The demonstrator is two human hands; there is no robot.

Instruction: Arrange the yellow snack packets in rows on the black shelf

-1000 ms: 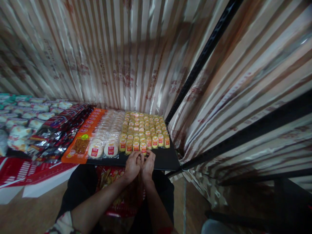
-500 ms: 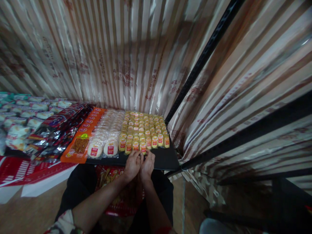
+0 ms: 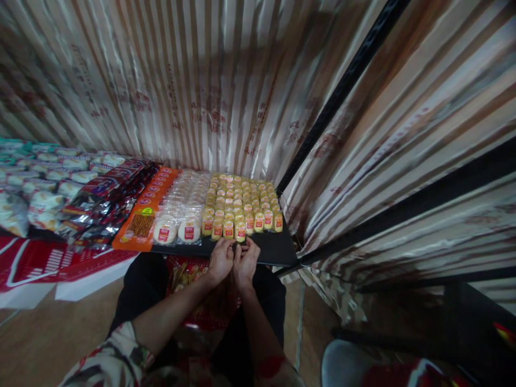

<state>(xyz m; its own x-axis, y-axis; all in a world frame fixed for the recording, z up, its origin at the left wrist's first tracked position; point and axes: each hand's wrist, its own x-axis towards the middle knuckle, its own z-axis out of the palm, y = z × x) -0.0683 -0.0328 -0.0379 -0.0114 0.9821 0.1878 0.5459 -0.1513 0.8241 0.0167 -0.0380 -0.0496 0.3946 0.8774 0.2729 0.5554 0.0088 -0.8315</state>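
Side by side, my left hand (image 3: 221, 262) and my right hand (image 3: 245, 263) meet at the front edge of a black shelf (image 3: 274, 250). The fingertips of both are drawn together in a pinch; what lies between them is too small and dim to make out. Just beyond them stands the front yellow wrapped snack (image 3: 240, 231) with a red label. Behind it, rows of similar yellow snacks (image 3: 229, 200) reach back to the curtain. To their left lie round white wrapped crackers (image 3: 188, 231) in two columns.
An orange snack bag (image 3: 141, 224), dark shiny packets (image 3: 105, 196) and white packets (image 3: 48, 207) fill the shelf leftward. A red bag (image 3: 209, 309) sits below, between the knees. Black metal bars (image 3: 346, 91) cross before the striped curtain (image 3: 209, 80). A grey rounded object (image 3: 342, 363) stands low right.
The camera view has shifted slightly, so the shelf appears higher. My fingertips have drawn back a little from the front yellow snack, whose label now shows more fully.
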